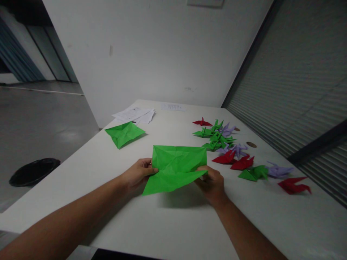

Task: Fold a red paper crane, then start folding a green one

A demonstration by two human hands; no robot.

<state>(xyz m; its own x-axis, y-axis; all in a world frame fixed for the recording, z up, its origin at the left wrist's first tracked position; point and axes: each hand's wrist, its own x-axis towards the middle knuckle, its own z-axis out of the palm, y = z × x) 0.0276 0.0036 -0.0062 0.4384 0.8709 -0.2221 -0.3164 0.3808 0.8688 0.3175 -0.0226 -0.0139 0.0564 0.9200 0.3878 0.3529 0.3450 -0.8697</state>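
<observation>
A creased sheet of green origami paper (176, 168) is held up above the white table, bent across its middle so its lower part tilts toward me. My left hand (139, 173) pinches its left edge, thumb on top. At the right edge my right hand (213, 182) grips it, with some of the fingers hidden behind the paper. Another creased green sheet (125, 134) lies on the table to the left, apart from both hands.
Folded paper cranes in green (217, 139), red (243, 162) and lilac (279, 169) line the right side of the table (173, 231). Printed papers (135, 114) lie at the back left. A black bin (35, 171) stands on the floor at left. Window blinds (298, 90) border the right.
</observation>
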